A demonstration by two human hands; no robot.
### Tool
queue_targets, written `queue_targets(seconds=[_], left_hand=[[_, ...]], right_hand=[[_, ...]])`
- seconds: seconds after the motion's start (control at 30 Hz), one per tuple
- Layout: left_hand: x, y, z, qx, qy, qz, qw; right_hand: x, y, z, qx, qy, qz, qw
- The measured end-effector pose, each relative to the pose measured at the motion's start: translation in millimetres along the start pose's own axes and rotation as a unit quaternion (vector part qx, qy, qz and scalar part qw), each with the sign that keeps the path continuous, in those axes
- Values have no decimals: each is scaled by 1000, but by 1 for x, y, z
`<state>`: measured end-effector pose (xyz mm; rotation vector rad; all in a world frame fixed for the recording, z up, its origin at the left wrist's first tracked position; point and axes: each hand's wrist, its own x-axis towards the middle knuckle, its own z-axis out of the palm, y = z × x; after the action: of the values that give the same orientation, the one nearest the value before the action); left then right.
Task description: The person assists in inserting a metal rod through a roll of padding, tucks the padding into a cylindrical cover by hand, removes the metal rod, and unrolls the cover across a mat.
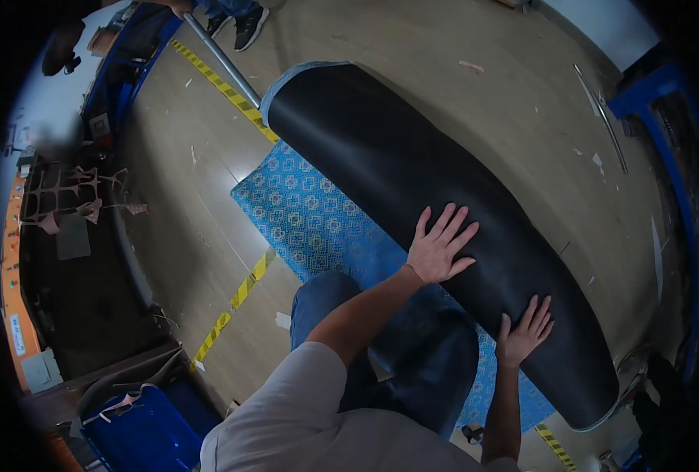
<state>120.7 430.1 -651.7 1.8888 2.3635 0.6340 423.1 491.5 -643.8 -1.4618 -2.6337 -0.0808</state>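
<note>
While both hands (436, 252) (522, 337) splay, touching black roll (412, 149)

Your roll (420, 149): plain black. Sheet (310, 216): blue, repeating pale geometric motif. Floor tape (252, 282): yellow with black diagonal stripes. Your shirt (286, 405): pale grey; trousers (444, 358), dark blue.

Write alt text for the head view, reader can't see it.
A person's left grip and right grip, both bare and open, rest on a long, smooth black roll. A flat blue patterned sheet shows along its near side on the brown floor; at top left, another person's hand is at a silver metal rod reaching the roll's end.
</note>
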Motion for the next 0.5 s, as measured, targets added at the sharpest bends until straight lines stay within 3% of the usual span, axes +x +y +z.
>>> queue_targets(seconds=[0.13,0.5], left_hand=[[24,3,2,-7,-4,1,1000],[108,15,8,34,-71,-15,997]], right_hand=[[32,6,10,-17,29,17,999],[104,38,7,11,-52,67,996]])
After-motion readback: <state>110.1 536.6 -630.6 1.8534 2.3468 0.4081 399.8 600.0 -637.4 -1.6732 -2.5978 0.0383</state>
